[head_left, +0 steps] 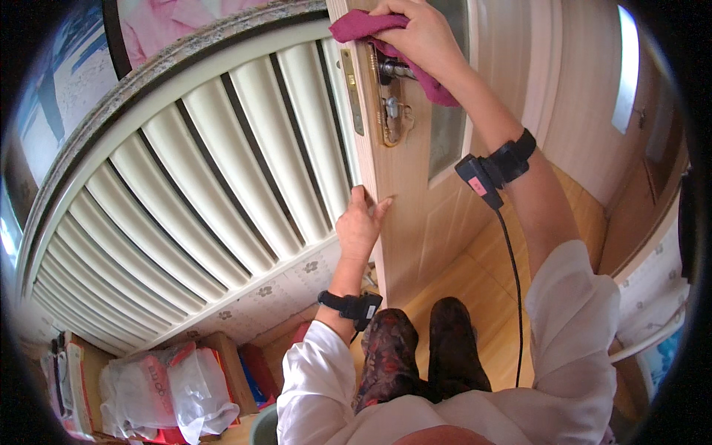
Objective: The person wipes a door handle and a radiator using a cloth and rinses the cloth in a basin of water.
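My right hand [427, 38] grips a magenta cloth [371, 26] near the top of the view. Cloth hangs down past the palm, over part of the metal lever handle [396, 69] of a light wooden door [403, 233]. Below the lever, a key cylinder sits in the gold-rimmed lock plate [392, 119]. A latch plate [351, 92] is set into the door's narrow edge. Lower down, my left hand [359, 225] holds that edge, with the thumb on the door's face and the other fingers partly hidden.
Left of the door runs a white slatted radiator cover [222, 172] under a stone ledge [167, 50]. Boxes and plastic bags [167, 389] stand at lower left. A black cable [514, 283] hangs from my right forearm's strapped device [489, 169]. My feet are near the door's bottom.
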### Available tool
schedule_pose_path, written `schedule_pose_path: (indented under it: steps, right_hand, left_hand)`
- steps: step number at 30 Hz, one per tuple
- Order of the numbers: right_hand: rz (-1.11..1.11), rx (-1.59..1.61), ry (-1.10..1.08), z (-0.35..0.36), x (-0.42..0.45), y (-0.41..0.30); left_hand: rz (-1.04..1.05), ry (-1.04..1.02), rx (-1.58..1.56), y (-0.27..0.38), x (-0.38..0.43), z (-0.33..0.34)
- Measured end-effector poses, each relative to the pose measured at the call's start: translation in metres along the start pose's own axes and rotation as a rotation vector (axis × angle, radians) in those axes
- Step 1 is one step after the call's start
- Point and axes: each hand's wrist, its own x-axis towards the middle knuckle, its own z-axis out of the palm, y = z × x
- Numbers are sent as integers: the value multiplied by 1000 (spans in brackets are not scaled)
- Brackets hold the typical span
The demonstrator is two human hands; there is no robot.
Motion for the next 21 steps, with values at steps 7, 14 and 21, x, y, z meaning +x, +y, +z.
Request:
schedule_pose_path:
  steps: [7, 14, 21]
  right_hand:
    - [356, -170, 8, -7, 2, 69]
    - [79, -464, 194, -21, 13, 74]
    - [-42, -104, 112, -5, 3, 8]
  left_hand:
    - [-46, -21, 37, 3, 3, 8]
    - [-54, -33, 51, 0, 5, 3]
    - [-37, -15, 50, -6, 2, 2]
